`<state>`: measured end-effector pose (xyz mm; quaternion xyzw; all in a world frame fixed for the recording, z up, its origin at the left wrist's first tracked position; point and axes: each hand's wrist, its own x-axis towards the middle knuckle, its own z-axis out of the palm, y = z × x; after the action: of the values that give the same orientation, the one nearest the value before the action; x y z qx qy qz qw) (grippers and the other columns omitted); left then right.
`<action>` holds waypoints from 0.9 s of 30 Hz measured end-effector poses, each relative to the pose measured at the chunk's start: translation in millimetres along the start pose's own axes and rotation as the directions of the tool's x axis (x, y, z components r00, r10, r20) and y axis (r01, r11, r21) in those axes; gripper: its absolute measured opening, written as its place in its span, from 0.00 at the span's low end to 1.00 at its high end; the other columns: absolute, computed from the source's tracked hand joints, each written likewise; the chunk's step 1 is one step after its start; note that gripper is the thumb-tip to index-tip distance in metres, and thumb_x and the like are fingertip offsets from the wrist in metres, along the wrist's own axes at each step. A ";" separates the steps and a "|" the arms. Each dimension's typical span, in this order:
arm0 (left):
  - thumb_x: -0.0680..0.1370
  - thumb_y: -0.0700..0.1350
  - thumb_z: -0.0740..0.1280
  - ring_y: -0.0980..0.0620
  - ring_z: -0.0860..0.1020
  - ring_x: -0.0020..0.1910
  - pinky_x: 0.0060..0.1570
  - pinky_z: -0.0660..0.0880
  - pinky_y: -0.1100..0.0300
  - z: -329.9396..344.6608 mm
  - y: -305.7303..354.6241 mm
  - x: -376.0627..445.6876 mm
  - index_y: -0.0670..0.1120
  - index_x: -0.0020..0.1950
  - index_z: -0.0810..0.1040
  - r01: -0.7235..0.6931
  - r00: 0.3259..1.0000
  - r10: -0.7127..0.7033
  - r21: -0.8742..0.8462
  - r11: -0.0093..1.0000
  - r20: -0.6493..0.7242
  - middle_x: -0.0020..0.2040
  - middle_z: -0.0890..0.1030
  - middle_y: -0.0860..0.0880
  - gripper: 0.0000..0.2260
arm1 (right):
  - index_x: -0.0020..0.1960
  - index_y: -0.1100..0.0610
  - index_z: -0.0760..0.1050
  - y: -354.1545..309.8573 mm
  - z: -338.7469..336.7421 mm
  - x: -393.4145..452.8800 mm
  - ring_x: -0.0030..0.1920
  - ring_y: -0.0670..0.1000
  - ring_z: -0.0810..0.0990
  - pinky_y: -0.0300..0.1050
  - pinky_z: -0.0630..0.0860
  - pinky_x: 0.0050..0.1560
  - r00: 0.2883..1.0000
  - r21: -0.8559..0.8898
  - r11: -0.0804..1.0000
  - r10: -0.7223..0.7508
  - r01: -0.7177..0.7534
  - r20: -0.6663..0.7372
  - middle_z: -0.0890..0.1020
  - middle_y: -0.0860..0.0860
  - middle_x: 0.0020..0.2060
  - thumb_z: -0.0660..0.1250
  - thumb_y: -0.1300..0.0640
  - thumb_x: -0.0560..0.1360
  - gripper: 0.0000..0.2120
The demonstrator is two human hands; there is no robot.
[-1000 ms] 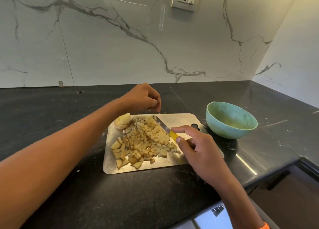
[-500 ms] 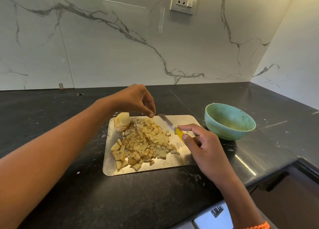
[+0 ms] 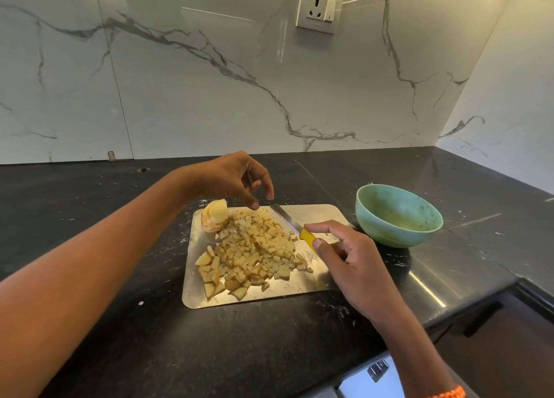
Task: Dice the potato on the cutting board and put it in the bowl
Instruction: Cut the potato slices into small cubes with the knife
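Note:
A steel cutting board [image 3: 317, 215] lies on the black counter with a heap of diced potato [image 3: 254, 247] across its middle. An uncut sliced potato chunk [image 3: 214, 215] stands at the board's far left corner. My right hand [image 3: 350, 262] grips the yellow handle of a knife [image 3: 287, 219], whose blade lies along the far side of the heap. My left hand [image 3: 236, 179] hovers over the board's far edge, fingers loosely curled and pointing down at the blade's tip, holding nothing. A green bowl [image 3: 398, 215] stands to the right of the board and looks empty.
The black counter [image 3: 90, 206] runs along a marble wall that turns a corner at the right. A wall socket [image 3: 319, 6] sits above. The counter's front edge drops off at the lower right, close to my right forearm.
My left hand has uncurled from a fist and its fingers have come down toward the knife blade. The right hand has slid the knife slightly right along the pile.

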<state>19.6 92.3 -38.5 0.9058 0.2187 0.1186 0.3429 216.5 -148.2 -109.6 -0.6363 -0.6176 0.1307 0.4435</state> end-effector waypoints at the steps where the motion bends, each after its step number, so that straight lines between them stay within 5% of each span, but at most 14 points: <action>1: 0.74 0.41 0.80 0.48 0.80 0.39 0.44 0.80 0.54 -2.6 -2.8 -0.1 0.52 0.50 0.87 0.038 0.999 -0.036 0.054 0.998 -0.037 0.40 0.82 0.46 0.08 | 0.64 0.40 0.78 -1.2 0.1 -0.6 0.27 0.45 0.74 0.54 0.78 0.33 1.000 -0.014 1.000 -0.015 0.015 0.005 0.77 0.46 0.26 0.65 0.51 0.83 0.12; 4: 0.75 0.48 0.79 0.49 0.82 0.45 0.47 0.79 0.52 -15.6 -12.9 -7.0 0.53 0.52 0.84 0.244 0.968 -0.249 0.314 0.918 -0.025 0.47 0.84 0.48 0.08 | 0.65 0.39 0.77 -1.6 2.4 -0.2 0.27 0.47 0.74 0.55 0.75 0.32 1.000 -0.061 0.998 -0.027 0.027 0.012 0.78 0.47 0.27 0.65 0.49 0.83 0.12; 8: 0.75 0.46 0.79 0.48 0.81 0.53 0.49 0.84 0.54 -26.6 -19.4 -16.7 0.51 0.58 0.81 0.364 0.897 -0.430 0.382 0.849 0.102 0.56 0.82 0.48 0.14 | 0.65 0.38 0.77 0.9 3.4 1.5 0.27 0.46 0.71 0.52 0.71 0.32 1.000 -0.051 0.998 -0.023 0.023 0.000 0.76 0.47 0.26 0.65 0.49 0.83 0.12; 16: 0.69 0.47 0.84 0.45 0.83 0.52 0.56 0.82 0.45 -22.3 -14.7 -13.4 0.53 0.48 0.83 0.352 0.916 -0.402 0.471 0.808 0.004 0.52 0.83 0.52 0.13 | 0.64 0.41 0.78 -1.8 1.2 0.9 0.25 0.43 0.69 0.41 0.64 0.31 1.000 -0.042 0.999 -0.018 0.017 -0.014 0.74 0.44 0.24 0.65 0.51 0.83 0.11; 23: 0.68 0.46 0.84 0.54 0.79 0.49 0.48 0.76 0.55 -20.1 -5.4 -17.4 0.51 0.49 0.84 0.373 0.916 -0.396 0.482 0.793 -0.056 0.48 0.83 0.53 0.14 | 0.64 0.39 0.78 -0.8 1.7 0.9 0.26 0.45 0.72 0.48 0.73 0.32 1.000 -0.014 1.000 -0.001 0.001 -0.004 0.75 0.48 0.25 0.65 0.51 0.83 0.11; 27: 0.67 0.45 0.85 0.52 0.80 0.49 0.49 0.78 0.52 -18.6 -1.9 -17.5 0.53 0.51 0.84 0.373 0.922 -0.376 0.485 0.791 -0.094 0.48 0.83 0.53 0.17 | 0.64 0.40 0.78 -1.9 1.0 0.8 0.27 0.45 0.76 0.47 0.74 0.32 1.000 -0.014 1.000 -0.006 0.006 -0.004 0.78 0.47 0.27 0.65 0.50 0.83 0.11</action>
<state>-3.1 95.8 -27.2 0.9020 0.4153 -0.0147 0.1172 214.7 -147.4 -108.4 -0.6379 -0.6194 0.1235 0.4406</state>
